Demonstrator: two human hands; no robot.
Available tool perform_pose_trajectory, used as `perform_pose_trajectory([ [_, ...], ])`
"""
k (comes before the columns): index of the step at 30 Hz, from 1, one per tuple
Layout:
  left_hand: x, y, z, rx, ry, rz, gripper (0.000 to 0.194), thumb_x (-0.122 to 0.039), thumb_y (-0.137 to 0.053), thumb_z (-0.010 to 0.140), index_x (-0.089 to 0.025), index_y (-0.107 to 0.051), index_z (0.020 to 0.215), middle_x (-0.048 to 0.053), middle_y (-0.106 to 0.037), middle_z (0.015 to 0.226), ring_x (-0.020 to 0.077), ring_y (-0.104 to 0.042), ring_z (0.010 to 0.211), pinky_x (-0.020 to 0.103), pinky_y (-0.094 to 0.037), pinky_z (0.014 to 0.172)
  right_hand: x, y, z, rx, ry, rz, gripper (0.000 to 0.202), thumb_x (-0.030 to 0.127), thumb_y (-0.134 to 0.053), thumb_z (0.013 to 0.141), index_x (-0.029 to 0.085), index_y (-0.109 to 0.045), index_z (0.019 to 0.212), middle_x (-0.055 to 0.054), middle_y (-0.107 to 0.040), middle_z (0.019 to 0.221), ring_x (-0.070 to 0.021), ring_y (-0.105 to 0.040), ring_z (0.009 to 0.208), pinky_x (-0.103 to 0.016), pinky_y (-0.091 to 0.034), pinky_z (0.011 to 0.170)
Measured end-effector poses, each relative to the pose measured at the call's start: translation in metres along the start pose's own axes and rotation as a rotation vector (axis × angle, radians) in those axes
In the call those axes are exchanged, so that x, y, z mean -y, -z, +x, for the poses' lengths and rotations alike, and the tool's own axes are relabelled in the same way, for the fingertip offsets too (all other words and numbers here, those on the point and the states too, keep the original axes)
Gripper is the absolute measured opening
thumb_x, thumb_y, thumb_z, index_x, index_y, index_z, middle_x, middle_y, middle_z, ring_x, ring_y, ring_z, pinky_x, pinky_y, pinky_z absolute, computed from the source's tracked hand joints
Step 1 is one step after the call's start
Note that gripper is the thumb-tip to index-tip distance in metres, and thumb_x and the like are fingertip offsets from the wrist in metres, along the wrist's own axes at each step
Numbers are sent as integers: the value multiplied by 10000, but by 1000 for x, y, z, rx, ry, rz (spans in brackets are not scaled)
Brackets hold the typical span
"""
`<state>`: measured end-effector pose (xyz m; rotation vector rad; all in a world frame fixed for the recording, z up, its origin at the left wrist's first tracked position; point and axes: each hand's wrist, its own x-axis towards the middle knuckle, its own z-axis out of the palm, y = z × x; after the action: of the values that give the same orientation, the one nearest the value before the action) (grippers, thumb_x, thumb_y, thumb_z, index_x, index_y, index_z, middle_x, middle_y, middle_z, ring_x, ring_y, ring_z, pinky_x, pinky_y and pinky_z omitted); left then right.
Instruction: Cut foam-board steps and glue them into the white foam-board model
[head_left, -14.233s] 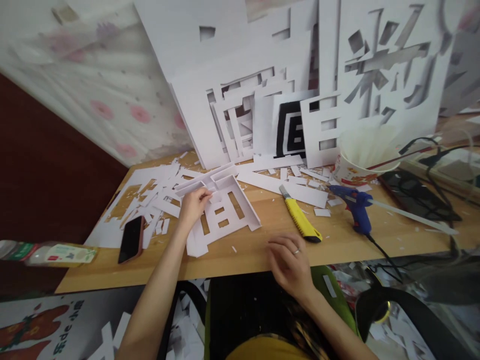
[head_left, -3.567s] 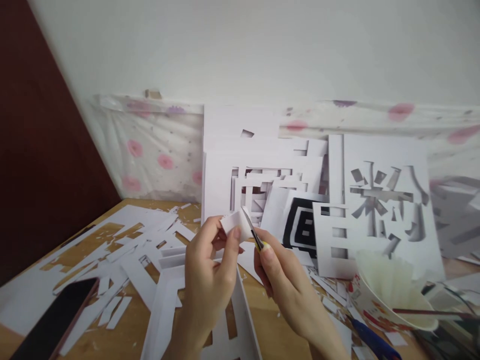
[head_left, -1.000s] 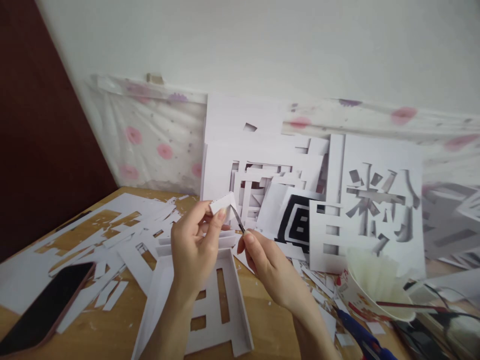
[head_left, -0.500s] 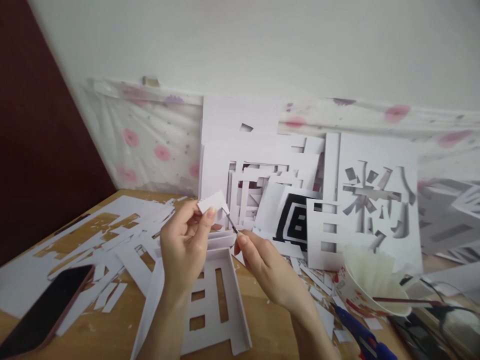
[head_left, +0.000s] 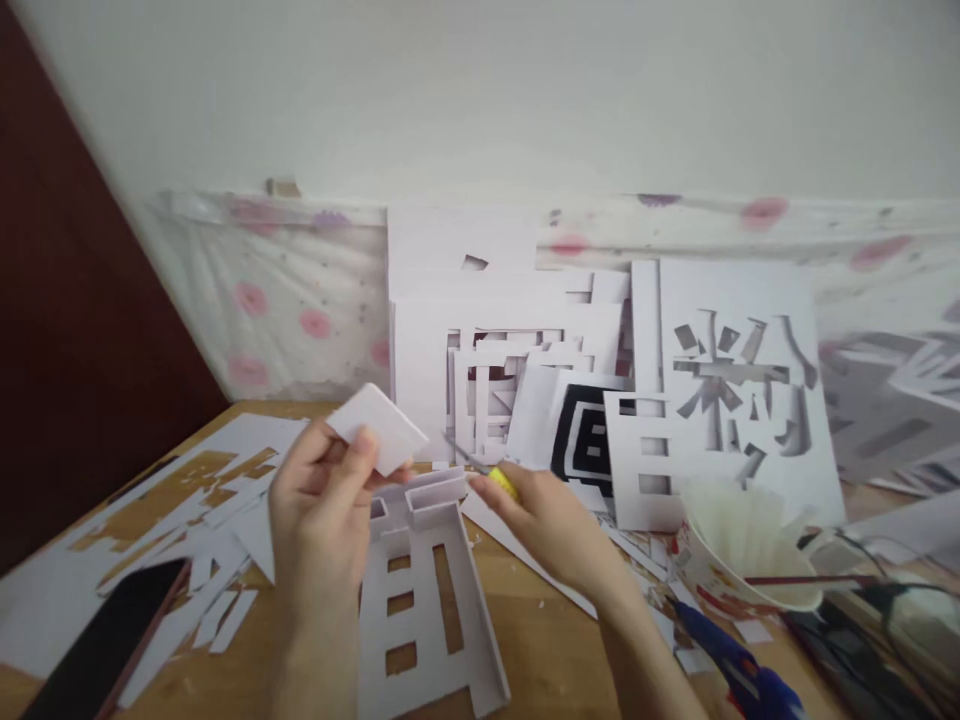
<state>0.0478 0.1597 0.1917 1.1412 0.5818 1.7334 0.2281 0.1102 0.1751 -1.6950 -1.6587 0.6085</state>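
Note:
Raised above the table, my left hand [head_left: 326, 500] pinches a small white board piece [head_left: 379, 425] between thumb and fingers. My right hand [head_left: 544, 520] is closed on the yellow handle of a thin metal-bladed tool [head_left: 501, 484]. Its blade points up and left, just apart from the piece's right corner. Below and between my hands lies a white cut-out form [head_left: 424, 620] with raised edges and rectangular openings. Narrow white strips stand on edge at its far end.
White sheets with cut-outs [head_left: 750, 290] lean against the wall. A phone [head_left: 112, 635] and paper scraps [head_left: 232, 620] lie left. At right are a paper cup [head_left: 720, 590] of translucent sticks and a blue glue gun [head_left: 720, 650].
My left hand has moved left and turned the white piece. The blade, earlier touching the piece, is now apart from it, and its yellow handle shows. The camera view has shifted slightly.

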Motion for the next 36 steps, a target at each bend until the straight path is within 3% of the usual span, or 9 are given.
perform_pose_trajectory([
  [4,5,-15,-6,365,387,24,220,-340,-771,759,-144,-709,837,21,-669,690,121,-609,554,209,-527,454,-4,9,-1,-230,75,408,543,728,-575,822,216,-464,682,77,-392,512,-82,-364,472,-229,-291,478],
  [6,11,-25,-10,486,476,25,221,-355,-750,785,-145,-694,823,9,-650,662,108,-595,536,197,-519,455,-3,12,-3,-204,110,550,511,683,-617,824,212,-482,678,89,-394,470,-72,-365,433,-218,-309,453],
  [10,22,-35,-18,599,525,46,333,-488,-669,859,-161,-644,804,-7,-641,612,95,-576,466,178,-491,405,1,14,-5,-68,163,706,460,522,-681,849,209,-443,609,88,-417,422,-62,-409,401,-190,-304,406],
  [15,32,-34,-24,517,548,153,536,-702,-534,861,-186,-549,717,-47,-530,426,83,-484,330,143,-355,288,0,10,-2,25,179,848,415,483,-674,863,205,-465,638,95,-435,428,-47,-402,380,-162,-300,378],
  [19,38,-35,-24,490,494,179,567,-725,-514,858,-182,-553,696,-42,-530,405,65,-423,289,141,-289,274,-5,4,3,-6,178,887,424,499,-680,863,204,-475,638,92,-439,412,-60,-454,381,-159,-336,379],
  [26,44,-40,-22,462,479,70,599,-717,-505,863,-189,-487,581,-66,-386,318,56,-331,256,162,-256,282,-1,-6,8,69,168,1106,439,500,-705,838,211,-447,632,117,-378,420,-41,-355,349,-165,-381,380],
  [29,40,-38,-19,440,423,154,552,-678,-561,847,-187,-508,603,-65,-430,374,58,-354,282,161,-277,276,-1,-5,8,16,155,985,453,505,-689,851,221,-416,628,116,-363,412,-54,-361,358,-179,-369,387],
  [32,35,-36,-15,404,327,313,478,-608,-604,845,-187,-532,631,-63,-448,455,74,-430,356,160,-354,294,-3,-3,9,-97,219,703,444,473,-648,895,215,-412,620,94,-405,449,-61,-391,418,-188,-342,430],
  [36,33,-33,-12,374,225,477,473,-568,-532,891,-197,-493,600,-62,-406,464,93,-442,384,182,-385,317,-3,-5,10,-207,308,452,439,439,-574,945,208,-398,616,74,-416,516,-68,-390,489,-215,-318,496],
])
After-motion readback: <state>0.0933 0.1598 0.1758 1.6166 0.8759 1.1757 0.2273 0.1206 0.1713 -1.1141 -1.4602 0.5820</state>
